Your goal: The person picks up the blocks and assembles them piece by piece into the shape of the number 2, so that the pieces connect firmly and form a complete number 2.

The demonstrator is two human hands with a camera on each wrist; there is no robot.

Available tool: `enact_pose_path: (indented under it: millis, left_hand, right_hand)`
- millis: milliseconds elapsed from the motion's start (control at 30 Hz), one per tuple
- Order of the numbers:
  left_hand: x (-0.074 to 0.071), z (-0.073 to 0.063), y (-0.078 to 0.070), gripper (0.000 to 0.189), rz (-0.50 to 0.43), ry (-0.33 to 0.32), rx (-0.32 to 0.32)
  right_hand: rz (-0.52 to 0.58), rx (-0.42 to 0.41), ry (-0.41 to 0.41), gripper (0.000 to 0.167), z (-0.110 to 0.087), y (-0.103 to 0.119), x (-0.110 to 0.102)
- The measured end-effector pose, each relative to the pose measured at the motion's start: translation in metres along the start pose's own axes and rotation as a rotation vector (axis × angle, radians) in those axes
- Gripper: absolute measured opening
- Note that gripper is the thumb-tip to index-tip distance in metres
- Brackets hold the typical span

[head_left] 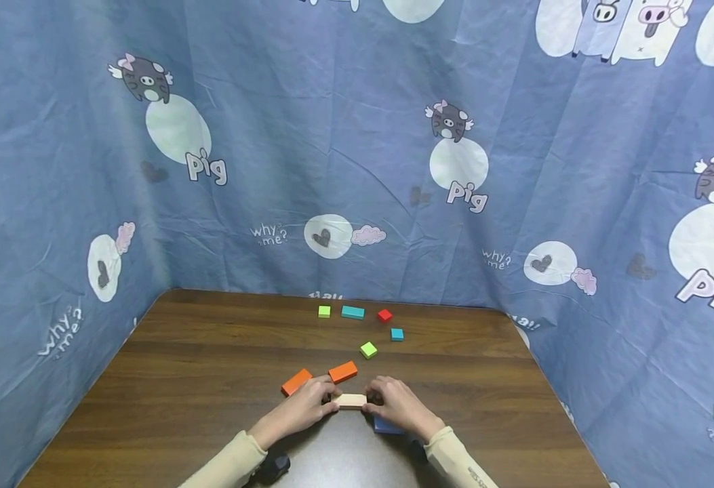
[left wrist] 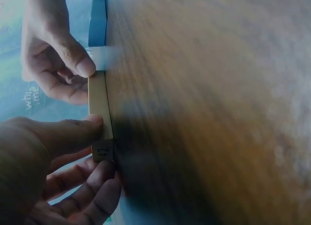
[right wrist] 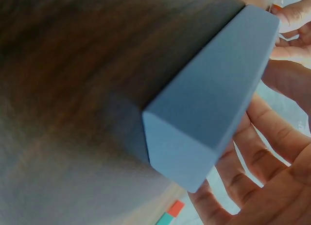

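A pale wooden block [head_left: 350, 401] lies between the two hands, near the middle of the table. My left hand [head_left: 304, 407] pinches its left end, thumb in front and fingers behind. At the other end, my right hand [head_left: 401, 408] grips the block with thumb and fingertips. In the left wrist view the wooden block [left wrist: 100, 101] shows a printed 42 on its end face. Close under the right hand sits a blue block [head_left: 387, 425], partly hidden by that hand. The blue block [right wrist: 209, 84] looms large in the right wrist view, in front of the fingers.
Two orange blocks, one [head_left: 296, 382] beside the left hand and another [head_left: 342, 372], lie just beyond. Farther back are green cubes [head_left: 368, 350], a small blue piece [head_left: 397, 335], a red piece [head_left: 384, 316] and a teal block [head_left: 352, 312]. A patterned curtain [head_left: 357, 169] surrounds the table.
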State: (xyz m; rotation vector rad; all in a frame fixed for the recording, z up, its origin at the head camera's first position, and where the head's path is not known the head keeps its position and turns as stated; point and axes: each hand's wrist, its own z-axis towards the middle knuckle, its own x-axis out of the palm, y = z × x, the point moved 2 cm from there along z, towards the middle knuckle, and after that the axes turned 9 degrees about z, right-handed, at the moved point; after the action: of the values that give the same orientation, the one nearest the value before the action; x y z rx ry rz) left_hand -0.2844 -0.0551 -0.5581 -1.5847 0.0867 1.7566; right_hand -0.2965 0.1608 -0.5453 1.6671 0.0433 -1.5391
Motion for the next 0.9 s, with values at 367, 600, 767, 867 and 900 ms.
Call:
enact_pose_path:
  millis: [367,600,767,867,900]
  left_hand:
    - [0.001,0.0,0.0,0.016,-0.015,0.006,0.001]
    - [0.001,0.0,0.001,0.015,-0.025,0.011,-0.001]
    - [0.001,0.0,0.001,0.016,-0.039,0.014,-0.002]
    - [0.001,0.0,0.0,0.016,-0.044,0.016,-0.002]
    - [0.001,0.0,0.0,0.016,-0.044,0.015,-0.002]
  right_hand:
    - [0.02,-0.008,0.014,0.019,-0.003,0.0,-0.002]
    - [-0.015,-0.03,0.005,0.023,-0.006,-0.001,-0.004]
    - [0.035,-0.04,0.005,0.027,-0.01,-0.004,-0.007]
    - [0.092,-0.033,0.013,0.03,-0.013,-0.005,-0.011]
    - [0.105,-0.031,0.016,0.031,-0.015,-0.006,-0.013]
